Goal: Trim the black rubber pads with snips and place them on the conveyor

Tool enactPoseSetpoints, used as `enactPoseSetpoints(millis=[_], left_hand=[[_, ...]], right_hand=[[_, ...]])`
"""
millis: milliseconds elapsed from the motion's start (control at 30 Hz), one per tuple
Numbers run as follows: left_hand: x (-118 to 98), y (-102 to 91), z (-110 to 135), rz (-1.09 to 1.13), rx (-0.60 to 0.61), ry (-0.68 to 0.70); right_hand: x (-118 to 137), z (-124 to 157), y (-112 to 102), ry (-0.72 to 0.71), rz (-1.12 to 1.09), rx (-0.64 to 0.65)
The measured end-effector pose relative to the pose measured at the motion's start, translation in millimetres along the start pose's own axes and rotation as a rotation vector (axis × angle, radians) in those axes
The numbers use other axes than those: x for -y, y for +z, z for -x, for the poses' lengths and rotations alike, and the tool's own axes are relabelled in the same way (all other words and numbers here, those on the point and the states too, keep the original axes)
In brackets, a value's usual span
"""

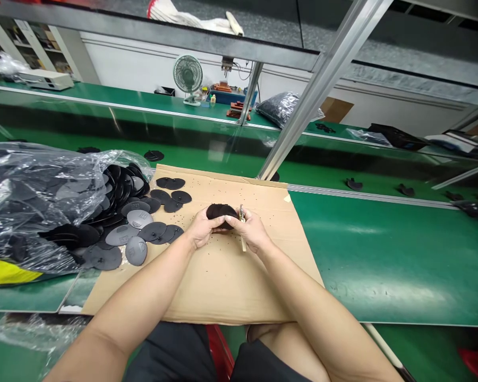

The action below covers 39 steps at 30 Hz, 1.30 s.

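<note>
My left hand (201, 228) is closed round the left side of a stack of black oval discs (219, 212), held above the cardboard sheet (207, 286). The fingers of my right hand (255, 231) close on the stack's right side, thumb on its near face. That same hand also keeps a small metal hand tool (242, 214) with a pale handle; its exact kind is unclear. To the left, loose black oval discs (153, 231) lie on the cardboard, some grey face up. More discs spill from a clear plastic bag (43, 196).
Tiny dark scraps dot the cardboard. The green bench (382, 254) runs right, with a metal post (302, 101) rising behind the cardboard. Overhead, a shelf bears a white glove (191, 18). A fan (188, 77) and a filled bag (281, 107) stand on the far bench.
</note>
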<state>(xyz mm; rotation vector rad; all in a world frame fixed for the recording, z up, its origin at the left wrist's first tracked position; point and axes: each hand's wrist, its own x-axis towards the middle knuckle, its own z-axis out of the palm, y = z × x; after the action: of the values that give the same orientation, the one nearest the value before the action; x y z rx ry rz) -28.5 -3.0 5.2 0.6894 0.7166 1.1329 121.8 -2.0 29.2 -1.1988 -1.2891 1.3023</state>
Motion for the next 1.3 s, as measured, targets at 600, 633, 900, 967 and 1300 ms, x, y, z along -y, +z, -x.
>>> enactPoseSetpoints(millis=[600,633,900,967,1300], left_hand=[[-6,-2.5,-6,0.183,-0.072,-0.109],[-7,-2.8,-5,0.207,-0.054,-0.126],[-4,-2.3,0,0.216,0.068,-0.183],[-3,-2.0,1,0.205,0.087,-0.179],[5,0.7,-3,0.220,-0.026,-0.094]], right_hand=[[-5,6,4,-0.431,0.358,0.012],[-5,7,4,-0.481,0.415,0.018],[-3,9,1,-0.767,0.678,0.035],[-4,9,0,-0.805,0.713,0.036],[-15,3,1,-0.591,0.515,-0.075]])
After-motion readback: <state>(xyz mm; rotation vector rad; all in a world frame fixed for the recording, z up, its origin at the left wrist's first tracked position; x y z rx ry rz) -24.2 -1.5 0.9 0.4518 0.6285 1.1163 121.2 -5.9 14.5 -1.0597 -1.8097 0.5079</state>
